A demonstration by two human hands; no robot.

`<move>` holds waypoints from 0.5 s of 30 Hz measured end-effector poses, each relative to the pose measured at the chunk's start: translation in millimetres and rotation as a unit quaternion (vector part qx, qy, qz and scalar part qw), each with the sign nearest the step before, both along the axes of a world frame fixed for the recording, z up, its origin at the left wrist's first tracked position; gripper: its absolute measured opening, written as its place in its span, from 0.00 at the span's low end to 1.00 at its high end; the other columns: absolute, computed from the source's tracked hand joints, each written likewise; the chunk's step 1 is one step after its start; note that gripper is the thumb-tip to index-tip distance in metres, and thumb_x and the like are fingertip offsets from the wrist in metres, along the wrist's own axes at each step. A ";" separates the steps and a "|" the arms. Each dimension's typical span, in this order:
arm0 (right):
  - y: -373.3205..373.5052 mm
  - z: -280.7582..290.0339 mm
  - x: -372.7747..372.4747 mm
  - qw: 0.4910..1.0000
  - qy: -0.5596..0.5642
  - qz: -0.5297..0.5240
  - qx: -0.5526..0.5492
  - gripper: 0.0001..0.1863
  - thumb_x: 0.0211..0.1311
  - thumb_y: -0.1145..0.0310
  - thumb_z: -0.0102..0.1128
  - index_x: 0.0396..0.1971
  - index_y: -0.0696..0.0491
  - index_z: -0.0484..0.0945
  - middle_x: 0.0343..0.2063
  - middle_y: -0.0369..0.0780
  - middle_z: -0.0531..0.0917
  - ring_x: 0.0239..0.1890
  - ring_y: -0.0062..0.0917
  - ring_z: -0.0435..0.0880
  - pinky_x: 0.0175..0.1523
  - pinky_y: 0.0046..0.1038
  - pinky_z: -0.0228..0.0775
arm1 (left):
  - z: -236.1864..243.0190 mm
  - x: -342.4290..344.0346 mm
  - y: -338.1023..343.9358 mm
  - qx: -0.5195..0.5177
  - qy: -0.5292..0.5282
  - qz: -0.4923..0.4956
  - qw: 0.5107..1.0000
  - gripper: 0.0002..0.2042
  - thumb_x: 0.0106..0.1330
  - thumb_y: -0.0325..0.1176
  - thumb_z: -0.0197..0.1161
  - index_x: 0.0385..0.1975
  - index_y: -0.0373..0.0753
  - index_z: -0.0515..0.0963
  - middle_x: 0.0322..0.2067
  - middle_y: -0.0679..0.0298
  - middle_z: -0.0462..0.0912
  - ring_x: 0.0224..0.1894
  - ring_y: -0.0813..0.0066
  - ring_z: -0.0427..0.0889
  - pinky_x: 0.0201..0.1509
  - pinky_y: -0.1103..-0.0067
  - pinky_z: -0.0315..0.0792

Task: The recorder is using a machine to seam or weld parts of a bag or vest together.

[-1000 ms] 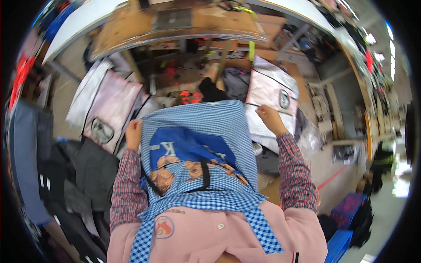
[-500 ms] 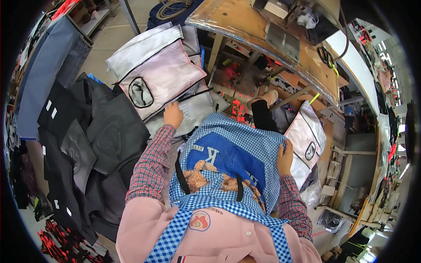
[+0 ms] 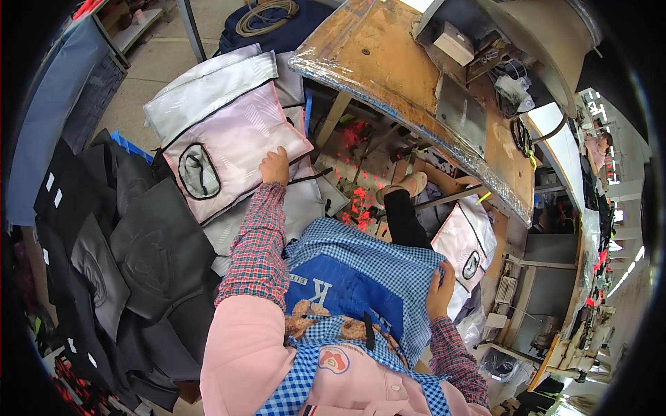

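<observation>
My left hand (image 3: pixel 274 165) reaches onto a pink-and-white padded fabric piece (image 3: pixel 236 139) with black binding and an oval opening, its fingers curled on the right part. Similar pieces lie stacked beneath it. My right hand (image 3: pixel 440 291) has its fingers closed on the edge of the blue checked apron (image 3: pixel 388 260) over my lap. Another pink-and-white piece (image 3: pixel 458 243) lies to the right, past my right hand.
Black padded pieces (image 3: pixel 156 253) are heaped at left beside a blue crate (image 3: pixel 128 145). A plastic-covered wooden table (image 3: pixel 347 41) with metal fittings stands ahead, red scraps (image 3: pixel 361 208) beneath. Coiled hose (image 3: pixel 263 21) lies beyond. My foot (image 3: pixel 409 184) is under the table.
The view has swung leftward since a second ago. My left hand has left the apron's side and moved forward onto the pink-and-white stack. My right hand has moved onto the apron's edge.
</observation>
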State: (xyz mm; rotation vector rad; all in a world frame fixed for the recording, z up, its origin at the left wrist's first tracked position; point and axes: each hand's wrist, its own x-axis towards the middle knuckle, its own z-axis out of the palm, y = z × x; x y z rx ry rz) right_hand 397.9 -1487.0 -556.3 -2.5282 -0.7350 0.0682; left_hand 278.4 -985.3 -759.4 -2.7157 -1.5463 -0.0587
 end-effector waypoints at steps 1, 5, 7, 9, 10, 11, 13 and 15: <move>5.3 1.9 1.3 1.000 0.003 0.009 0.003 0.17 0.70 0.64 0.46 0.50 0.60 0.71 0.56 0.49 0.70 0.60 0.41 0.67 0.65 0.37 0.57 | -0.8 -15.0 9.0 0.047 -0.044 -0.032 0.997 0.08 0.62 0.30 0.52 0.41 0.42 0.68 0.30 0.60 0.81 0.26 0.58 0.83 0.25 0.65 0.76; -3.8 6.0 12.6 1.000 -0.006 0.005 0.002 0.16 0.70 0.64 0.46 0.49 0.60 0.72 0.55 0.49 0.71 0.60 0.42 0.67 0.64 0.38 0.57 | 59.6 -42.0 7.0 -0.040 -0.100 -0.139 0.984 0.07 0.61 0.28 0.53 0.38 0.40 0.68 0.28 0.54 0.81 0.26 0.54 0.82 0.27 0.62 0.75; -6.8 6.2 11.4 1.000 -0.019 0.003 0.006 0.16 0.69 0.65 0.46 0.49 0.59 0.72 0.53 0.50 0.73 0.59 0.43 0.67 0.64 0.38 0.57 | 104.8 -77.2 -6.1 -0.076 -0.093 -0.204 0.972 0.10 0.61 0.29 0.54 0.41 0.38 0.68 0.29 0.52 0.81 0.27 0.51 0.82 0.30 0.61 0.74; -9.2 7.4 11.1 1.000 -0.018 0.002 0.007 0.15 0.69 0.65 0.46 0.49 0.59 0.72 0.53 0.50 0.73 0.59 0.43 0.67 0.64 0.38 0.57 | 169.2 -120.1 -27.4 -0.083 -0.113 -0.259 0.956 0.15 0.60 0.30 0.57 0.47 0.37 0.68 0.30 0.52 0.81 0.29 0.52 0.82 0.31 0.62 0.73; -10.0 6.5 9.4 1.000 -0.017 0.007 0.004 0.15 0.69 0.65 0.46 0.49 0.59 0.72 0.53 0.50 0.73 0.59 0.43 0.67 0.64 0.38 0.57 | 202.8 -144.5 -41.0 -0.092 -0.116 -0.271 0.951 0.18 0.59 0.30 0.58 0.50 0.37 0.68 0.30 0.52 0.81 0.30 0.52 0.82 0.32 0.62 0.73; -11.7 -0.6 10.7 0.998 -0.053 0.018 -0.008 0.15 0.68 0.66 0.47 0.49 0.60 0.72 0.52 0.50 0.73 0.57 0.43 0.70 0.63 0.38 0.59 | 234.2 -165.0 -54.5 -0.100 -0.121 -0.284 0.946 0.21 0.59 0.31 0.58 0.52 0.37 0.67 0.31 0.51 0.81 0.30 0.53 0.82 0.32 0.61 0.72; -0.1 -1.0 12.7 0.999 -0.018 0.048 0.003 0.15 0.67 0.67 0.49 0.49 0.60 0.72 0.51 0.50 0.74 0.55 0.43 0.72 0.62 0.38 0.60 | 283.9 -203.3 -85.6 -0.142 -0.088 -0.285 0.944 0.24 0.55 0.29 0.61 0.54 0.37 0.69 0.32 0.53 0.81 0.31 0.53 0.81 0.32 0.62 0.72; 18.7 5.5 13.3 0.996 -0.020 0.071 0.042 0.16 0.62 0.71 0.55 0.49 0.61 0.72 0.50 0.50 0.75 0.52 0.43 0.75 0.61 0.39 0.63 | 342.7 -207.1 -125.2 -0.176 -0.096 -0.340 0.919 0.27 0.52 0.27 0.62 0.55 0.36 0.69 0.34 0.53 0.81 0.34 0.54 0.81 0.35 0.65 0.74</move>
